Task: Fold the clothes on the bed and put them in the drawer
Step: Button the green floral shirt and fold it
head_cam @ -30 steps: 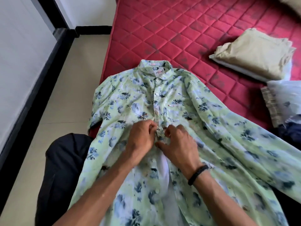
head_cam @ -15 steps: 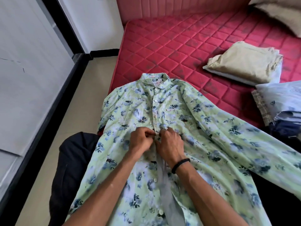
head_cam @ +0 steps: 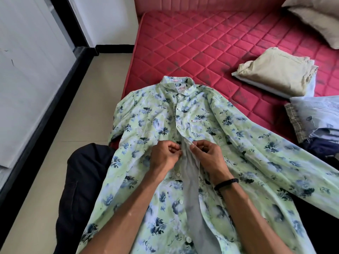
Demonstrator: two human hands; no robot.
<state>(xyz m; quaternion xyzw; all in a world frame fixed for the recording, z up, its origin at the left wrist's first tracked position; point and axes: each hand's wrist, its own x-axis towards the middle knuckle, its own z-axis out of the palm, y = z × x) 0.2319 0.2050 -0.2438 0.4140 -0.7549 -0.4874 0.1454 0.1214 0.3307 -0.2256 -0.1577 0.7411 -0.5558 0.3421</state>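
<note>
Pinching the open front edges, the left hand (head_cam: 166,157) and right hand (head_cam: 208,158) grip the floral shirt (head_cam: 238,143). It lies at the left edge of the red mattress (head_cam: 201,43).

Head view, downward, close over bed (head_cam: 201,43)

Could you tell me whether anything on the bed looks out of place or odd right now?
The red mattress carries dark smudges across its quilting, so it looks soiled. The floral shirt hangs partly off the bed's edge, unbuttoned below both hands' grip, left hand and right hand.
</note>
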